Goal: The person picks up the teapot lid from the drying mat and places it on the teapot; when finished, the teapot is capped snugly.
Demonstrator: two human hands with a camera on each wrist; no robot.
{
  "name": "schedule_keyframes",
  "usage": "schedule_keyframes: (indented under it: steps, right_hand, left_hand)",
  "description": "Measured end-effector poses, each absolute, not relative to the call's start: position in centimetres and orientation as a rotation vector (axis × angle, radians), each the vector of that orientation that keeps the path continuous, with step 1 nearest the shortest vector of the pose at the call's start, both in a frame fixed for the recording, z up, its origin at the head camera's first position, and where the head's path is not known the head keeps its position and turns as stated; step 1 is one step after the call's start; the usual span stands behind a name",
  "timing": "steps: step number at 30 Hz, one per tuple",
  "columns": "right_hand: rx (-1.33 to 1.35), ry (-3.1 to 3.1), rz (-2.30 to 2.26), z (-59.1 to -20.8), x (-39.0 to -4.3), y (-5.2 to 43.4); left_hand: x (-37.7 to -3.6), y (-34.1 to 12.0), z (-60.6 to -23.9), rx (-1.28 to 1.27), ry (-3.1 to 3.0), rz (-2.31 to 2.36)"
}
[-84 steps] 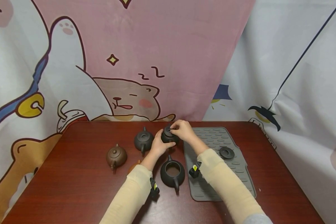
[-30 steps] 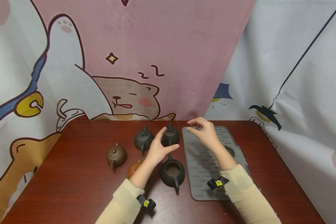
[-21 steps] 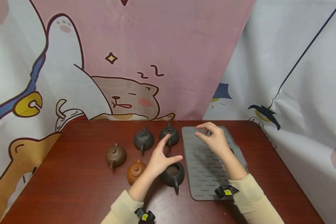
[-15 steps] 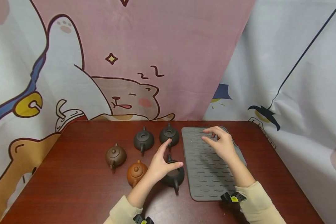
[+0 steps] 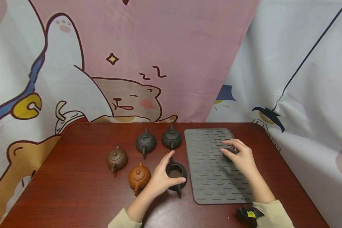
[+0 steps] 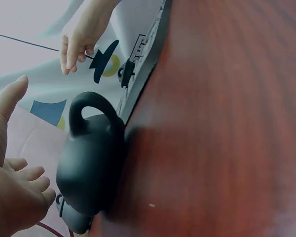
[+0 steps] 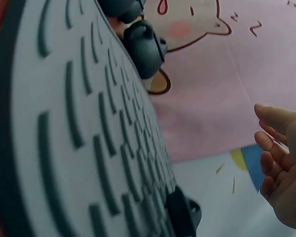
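A black lidless teapot (image 5: pixel 182 183) stands on the table, its round opening facing up. Beside and partly over it in the head view is my left hand (image 5: pixel 163 179), thumb and fingers spread wide; the left wrist view shows this hand (image 6: pixel 12 182) apart from the black teapot (image 6: pixel 91 163). On the grey mat lies a black lid (image 5: pixel 227 154), partly hidden by my right hand (image 5: pixel 243 157). In the right wrist view the right hand (image 7: pixel 286 163) has bent, loose fingers and hovers away from the lid (image 7: pixel 183 212), holding nothing.
Two dark lidded teapots, one left (image 5: pixel 145 143) and one right (image 5: pixel 172 139), stand at the back. A brown teapot (image 5: pixel 117 159) and an orange teapot (image 5: pixel 139 176) are to the left. The grey ridged mat (image 5: pixel 208 186) covers the right side.
Both hands have left the back right teapot, which now carries its lid. The left hand came nearer to the lidless teapot; the right moved right and down over the loose lid.
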State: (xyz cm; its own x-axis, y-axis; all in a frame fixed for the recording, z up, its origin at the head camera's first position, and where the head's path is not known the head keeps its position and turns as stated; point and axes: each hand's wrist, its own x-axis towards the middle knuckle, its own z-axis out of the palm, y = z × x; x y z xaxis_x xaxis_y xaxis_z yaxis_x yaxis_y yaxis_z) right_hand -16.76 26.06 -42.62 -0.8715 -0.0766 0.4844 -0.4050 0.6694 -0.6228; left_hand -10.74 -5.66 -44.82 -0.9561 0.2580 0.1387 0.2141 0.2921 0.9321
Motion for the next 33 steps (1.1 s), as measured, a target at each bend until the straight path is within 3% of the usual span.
schedule_keyframes:
  steps: [33]
  right_hand:
    - [0.132,-2.61,1.109,-48.8,-17.3,31.1]
  left_hand:
    - [-10.4,-6.7,-49.4,0.437,2.367,1.991]
